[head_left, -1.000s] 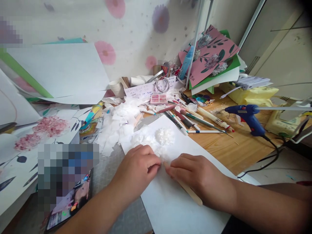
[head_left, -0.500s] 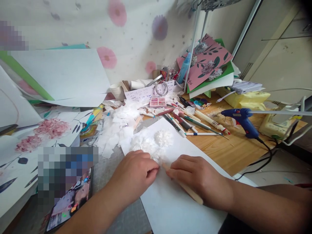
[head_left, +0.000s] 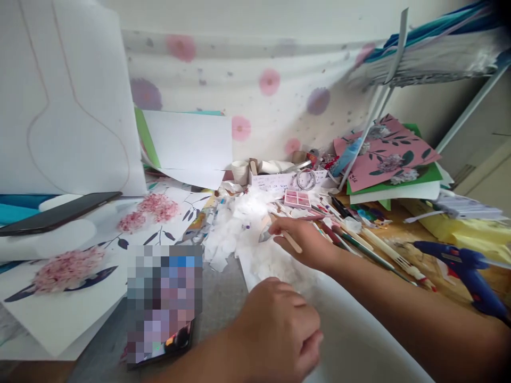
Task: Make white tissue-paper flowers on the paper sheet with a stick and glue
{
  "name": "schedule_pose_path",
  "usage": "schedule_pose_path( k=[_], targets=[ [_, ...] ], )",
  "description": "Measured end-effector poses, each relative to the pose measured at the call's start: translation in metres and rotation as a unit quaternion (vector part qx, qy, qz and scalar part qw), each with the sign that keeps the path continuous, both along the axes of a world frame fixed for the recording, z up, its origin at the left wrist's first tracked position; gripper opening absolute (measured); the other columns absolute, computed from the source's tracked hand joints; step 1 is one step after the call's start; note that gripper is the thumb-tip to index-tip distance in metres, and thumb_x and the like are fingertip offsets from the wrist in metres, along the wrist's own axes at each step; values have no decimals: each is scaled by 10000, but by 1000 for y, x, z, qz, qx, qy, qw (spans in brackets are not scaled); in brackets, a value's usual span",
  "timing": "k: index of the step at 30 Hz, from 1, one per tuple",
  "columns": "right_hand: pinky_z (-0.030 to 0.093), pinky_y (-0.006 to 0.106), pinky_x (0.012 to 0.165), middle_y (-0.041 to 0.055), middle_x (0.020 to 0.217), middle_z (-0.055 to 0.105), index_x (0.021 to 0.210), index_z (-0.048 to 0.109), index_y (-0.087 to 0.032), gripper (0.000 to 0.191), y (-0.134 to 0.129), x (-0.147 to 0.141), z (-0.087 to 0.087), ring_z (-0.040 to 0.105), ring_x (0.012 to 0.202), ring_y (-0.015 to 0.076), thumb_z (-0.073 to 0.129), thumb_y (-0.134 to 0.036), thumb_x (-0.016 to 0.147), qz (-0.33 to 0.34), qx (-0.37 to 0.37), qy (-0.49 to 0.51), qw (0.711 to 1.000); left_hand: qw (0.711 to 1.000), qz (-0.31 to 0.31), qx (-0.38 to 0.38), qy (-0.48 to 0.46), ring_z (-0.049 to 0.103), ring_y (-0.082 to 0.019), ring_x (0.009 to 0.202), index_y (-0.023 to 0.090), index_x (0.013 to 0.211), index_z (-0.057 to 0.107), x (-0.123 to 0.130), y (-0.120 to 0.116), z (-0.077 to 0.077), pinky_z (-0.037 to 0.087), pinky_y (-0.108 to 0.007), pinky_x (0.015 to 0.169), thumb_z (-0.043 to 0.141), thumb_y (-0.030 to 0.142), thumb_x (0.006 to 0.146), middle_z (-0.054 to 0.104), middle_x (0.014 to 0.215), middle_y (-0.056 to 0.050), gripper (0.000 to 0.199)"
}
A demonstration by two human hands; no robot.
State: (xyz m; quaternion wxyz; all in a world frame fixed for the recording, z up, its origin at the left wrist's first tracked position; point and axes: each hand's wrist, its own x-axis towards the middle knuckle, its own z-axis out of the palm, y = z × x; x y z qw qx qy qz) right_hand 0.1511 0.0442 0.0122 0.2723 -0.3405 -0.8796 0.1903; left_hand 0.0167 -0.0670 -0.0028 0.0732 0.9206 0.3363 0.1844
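My right hand (head_left: pixel 301 239) is closed on a flat wooden stick (head_left: pixel 292 242), beside a heap of white tissue pieces (head_left: pixel 253 205). Under the fingertips there is a small greyish patch that I cannot make out. My left hand (head_left: pixel 281 324) is curled, nearer to me, over the white sheet (head_left: pixel 351 330); whatever its fingers hold, if anything, is hidden. Fluffy white flower clusters (head_left: pixel 275 261) lie on the sheet between the two hands, partly blurred.
Brushes and pens (head_left: pixel 359 247) lie right of the heap, with a blue glue gun (head_left: pixel 465 271) farther right. A phone (head_left: pixel 179 340) rests at the lower left. Pink flower pictures (head_left: pixel 67 268) lie left. A pink palette (head_left: pixel 297 199) sits behind.
The view has swung left and up. My right hand has moved forward with the stick from the flower clusters to the tissue heap. My left hand has drawn back from the clusters.
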Motion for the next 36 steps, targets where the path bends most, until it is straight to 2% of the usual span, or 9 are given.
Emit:
schedule_pose_path(
  k=[4, 8, 12, 14, 17, 19, 22, 27, 36],
  targets=[
    [369, 291, 632, 43, 755, 624, 828, 598, -170, 170, 32, -37, -8, 549, 693, 188, 647, -105, 678, -10, -9, -44, 999, 998, -5, 53, -39, 447, -124, 495, 187, 603, 541, 0, 2, -7, 325, -309, 521, 599, 232, 703, 577, 530, 21, 125],
    [306, 262, 572, -6, 617, 557, 684, 550, -182, 130, 41, -51, -14, 476, 580, 141, 636, -90, 649, -15, -33, -35, 999, 992, 22, 68, -101, 442, -129, 492, 190, 585, 502, -2, 4, -9, 308, -316, 513, 554, 225, 711, 551, 513, 16, 141],
    [312, 256, 572, -26, 600, 532, 646, 524, -190, 126, 39, -47, -11, 458, 574, 126, 618, -107, 647, -24, -78, 28, 996, 968, 136, 28, -209, 475, -139, 550, 194, 613, 501, -9, 9, 0, 344, -305, 566, 490, 183, 763, 536, 553, 13, 151],
    [336, 256, 573, -25, 629, 541, 663, 523, -192, 110, 37, -42, -8, 477, 595, 128, 622, -144, 659, -22, -116, 75, 990, 922, 229, -28, -311, 490, -142, 596, 204, 673, 517, -16, 16, 4, 371, -288, 593, 472, 190, 797, 542, 615, 15, 132],
    [377, 256, 564, -24, 671, 554, 709, 490, -196, 136, 29, -35, -1, 505, 599, 122, 622, -219, 690, -6, -190, 157, 969, 803, 346, -112, -471, 515, -142, 680, 212, 827, 518, -27, 31, 5, 420, -270, 655, 515, 245, 796, 576, 799, 3, 46],
    [411, 264, 582, -25, 688, 557, 721, 460, -198, 184, 19, -31, 5, 525, 604, 116, 635, -248, 689, 9, -237, 207, 949, 760, 372, -140, -514, 539, -146, 746, 203, 965, 503, -32, 41, 3, 443, -279, 696, 555, 294, 774, 582, 989, -35, 217],
    [439, 276, 623, -34, 683, 554, 720, 452, -196, 228, 3, -24, 12, 553, 623, 112, 669, -243, 663, 29, -289, 262, 920, 758, 340, -180, -526, 576, -155, 794, 181, 1077, 505, -33, 49, -1, 464, -277, 705, 577, 368, 764, 591, 1052, -68, 371],
    [418, 262, 606, -39, 647, 574, 706, 476, -188, 233, -11, -13, 13, 560, 612, 108, 699, -204, 641, 26, -327, 313, 891, 770, 307, -205, -520, 521, -126, 618, 177, 767, 552, -31, 49, -4, 399, -226, 589, 553, 357, 768, 532, 648, 35, 179],
    [405, 263, 614, -28, 710, 585, 700, 487, -184, 227, -2, -17, 9, 539, 637, 108, 699, -207, 621, 15, -339, 318, 885, 766, 324, -197, -520, 515, -114, 569, 186, 688, 528, -36, 54, 1, 377, -222, 583, 537, 317, 748, 526, 594, 54, 145]
  ],
)
